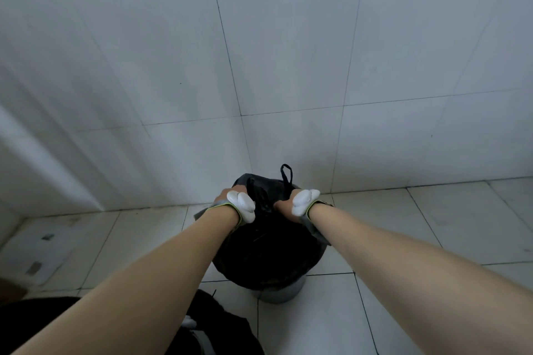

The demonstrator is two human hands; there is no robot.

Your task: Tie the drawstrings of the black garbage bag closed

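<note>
The black garbage bag (268, 253) sits in a small grey bin (284, 292) on the tiled floor, close to the wall. My left hand (236, 203) grips the bag's gathered top on the left side. My right hand (300, 203) is closed on the top at the right. Both hands wear grey fingerless gloves with white pads. A black drawstring loop (286, 173) sticks up above my right hand, against the wall. The bag's mouth is bunched between my hands.
A white tiled wall (259, 52) rises directly behind the bin. Pale floor tiles (432, 225) spread left and right. My dark trouser legs (213, 326) show at the bottom edge. Small dark marks lie on the floor at far left (47, 237).
</note>
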